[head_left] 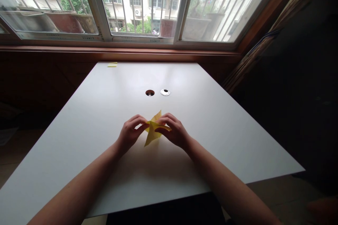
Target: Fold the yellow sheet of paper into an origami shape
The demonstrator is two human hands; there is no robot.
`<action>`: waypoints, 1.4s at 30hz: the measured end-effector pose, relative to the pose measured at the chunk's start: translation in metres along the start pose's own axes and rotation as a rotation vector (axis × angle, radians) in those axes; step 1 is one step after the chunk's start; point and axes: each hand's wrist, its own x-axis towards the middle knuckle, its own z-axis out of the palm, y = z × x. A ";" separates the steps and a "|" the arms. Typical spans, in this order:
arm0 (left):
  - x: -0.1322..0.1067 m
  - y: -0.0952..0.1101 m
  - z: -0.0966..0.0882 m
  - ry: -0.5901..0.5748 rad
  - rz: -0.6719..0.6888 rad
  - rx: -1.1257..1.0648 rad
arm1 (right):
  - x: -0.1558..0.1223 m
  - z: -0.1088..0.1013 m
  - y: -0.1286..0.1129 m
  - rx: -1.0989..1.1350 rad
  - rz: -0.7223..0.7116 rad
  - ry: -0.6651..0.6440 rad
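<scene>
A folded piece of yellow paper point(152, 133) is held between my two hands, just above the middle of the white table. Its flaps stand out, one pointing up and away, another down toward me. My left hand point(132, 129) pinches its left corner between thumb and fingers. On the other side, my right hand point(173, 129) grips the right part, with the thumb in front and fingers behind. Parts of the paper are covered by the right fingers.
The white table point(211, 140) stretches to a window point(142, 10) with bars outside. A round hole point(150, 92) and a loose-looking round cover point(165, 92) lie beyond my hands. Yellow sticky notes point(112, 64) sit at the far left edge. A curtain point(253, 56) hangs at right.
</scene>
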 end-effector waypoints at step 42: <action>0.001 -0.033 -0.002 0.035 -0.361 -0.106 | -0.007 0.008 0.028 0.672 0.831 0.130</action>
